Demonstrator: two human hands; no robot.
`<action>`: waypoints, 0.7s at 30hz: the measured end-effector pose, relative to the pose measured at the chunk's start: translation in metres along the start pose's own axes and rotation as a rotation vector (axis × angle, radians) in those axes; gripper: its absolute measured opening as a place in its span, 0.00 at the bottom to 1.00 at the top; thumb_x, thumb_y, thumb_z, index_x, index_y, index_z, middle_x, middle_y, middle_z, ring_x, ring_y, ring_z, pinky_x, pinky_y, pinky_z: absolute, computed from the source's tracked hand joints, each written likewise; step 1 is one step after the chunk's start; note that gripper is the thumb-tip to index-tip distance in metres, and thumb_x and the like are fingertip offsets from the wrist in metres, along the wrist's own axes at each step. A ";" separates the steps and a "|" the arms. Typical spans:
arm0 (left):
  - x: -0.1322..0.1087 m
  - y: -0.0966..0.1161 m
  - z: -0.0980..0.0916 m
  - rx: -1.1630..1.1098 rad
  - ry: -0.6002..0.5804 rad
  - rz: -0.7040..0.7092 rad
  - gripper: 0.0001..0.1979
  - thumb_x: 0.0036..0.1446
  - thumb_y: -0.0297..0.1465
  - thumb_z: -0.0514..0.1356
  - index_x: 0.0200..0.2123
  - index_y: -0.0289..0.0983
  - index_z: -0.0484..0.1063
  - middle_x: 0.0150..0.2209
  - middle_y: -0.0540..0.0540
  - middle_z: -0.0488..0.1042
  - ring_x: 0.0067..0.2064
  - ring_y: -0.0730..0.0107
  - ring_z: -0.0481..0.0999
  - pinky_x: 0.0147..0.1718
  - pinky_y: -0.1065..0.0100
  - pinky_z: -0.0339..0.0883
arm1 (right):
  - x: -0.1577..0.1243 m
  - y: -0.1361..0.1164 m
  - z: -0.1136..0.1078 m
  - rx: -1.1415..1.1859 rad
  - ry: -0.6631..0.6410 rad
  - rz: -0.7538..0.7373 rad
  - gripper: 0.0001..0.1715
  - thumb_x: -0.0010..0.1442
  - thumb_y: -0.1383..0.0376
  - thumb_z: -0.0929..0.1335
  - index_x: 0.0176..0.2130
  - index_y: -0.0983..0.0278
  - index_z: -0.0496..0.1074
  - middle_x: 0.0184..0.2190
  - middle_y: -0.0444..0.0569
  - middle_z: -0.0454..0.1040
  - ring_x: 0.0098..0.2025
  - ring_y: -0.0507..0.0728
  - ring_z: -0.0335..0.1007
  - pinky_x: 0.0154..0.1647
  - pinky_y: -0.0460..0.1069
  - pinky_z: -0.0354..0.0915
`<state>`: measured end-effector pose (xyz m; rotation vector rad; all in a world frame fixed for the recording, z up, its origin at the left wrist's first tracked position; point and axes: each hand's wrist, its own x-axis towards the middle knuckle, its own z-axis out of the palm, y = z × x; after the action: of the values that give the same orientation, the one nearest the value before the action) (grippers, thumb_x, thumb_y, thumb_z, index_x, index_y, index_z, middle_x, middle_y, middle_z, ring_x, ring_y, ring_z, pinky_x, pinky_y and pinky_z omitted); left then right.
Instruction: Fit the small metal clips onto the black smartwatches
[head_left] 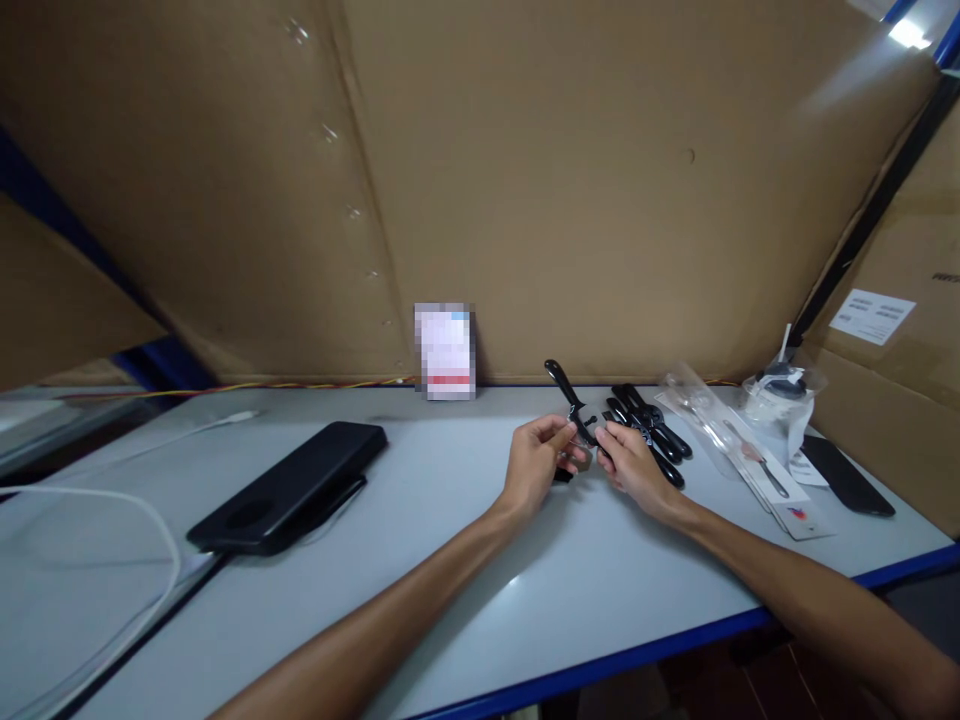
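My left hand (541,458) is closed around a small black watch-like piece with a glossy black strap (568,395) that sticks up and away from it. My right hand (631,462) pinches the same piece from the right, fingers pressed together at its edge. Both hands rest low over the pale grey table (450,560), right of its middle. Just behind my right hand lies a small pile of black straps (651,425), not touched by either hand.
A black power bank (292,488) lies at the left with a white cable (112,520) looping past it. Clear plastic sleeves and printed cards (750,455), a plastic bag (780,395) and a black flat case (847,475) sit at the right. Cardboard walls stand behind.
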<state>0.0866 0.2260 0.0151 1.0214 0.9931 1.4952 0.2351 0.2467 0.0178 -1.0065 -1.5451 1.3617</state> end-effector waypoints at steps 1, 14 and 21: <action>0.000 -0.001 0.000 0.006 -0.009 0.002 0.16 0.45 0.40 0.71 0.26 0.34 0.74 0.23 0.46 0.74 0.25 0.68 0.75 0.20 0.72 0.64 | 0.000 0.000 0.000 -0.002 0.004 -0.004 0.31 0.56 0.41 0.71 0.26 0.59 0.57 0.19 0.38 0.58 0.18 0.48 0.49 0.17 0.45 0.44; 0.047 0.062 -0.070 1.259 0.280 0.587 0.12 0.67 0.32 0.53 0.29 0.39 0.67 0.49 0.35 0.74 0.51 0.49 0.73 0.50 0.53 0.67 | 0.013 0.001 -0.014 0.031 0.170 -0.011 0.31 0.52 0.38 0.70 0.29 0.60 0.59 0.17 0.36 0.57 0.17 0.47 0.46 0.14 0.43 0.42; 0.080 0.087 -0.106 1.581 0.285 0.446 0.02 0.61 0.28 0.58 0.38 0.39 0.69 0.71 0.35 0.56 0.58 0.39 0.68 0.45 0.45 0.72 | 0.015 0.000 -0.016 0.005 0.181 -0.002 0.31 0.52 0.38 0.70 0.28 0.59 0.59 0.17 0.37 0.57 0.17 0.47 0.46 0.14 0.44 0.42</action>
<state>-0.0487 0.2849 0.0742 2.2231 2.3817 0.9714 0.2449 0.2656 0.0197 -1.0937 -1.4072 1.2372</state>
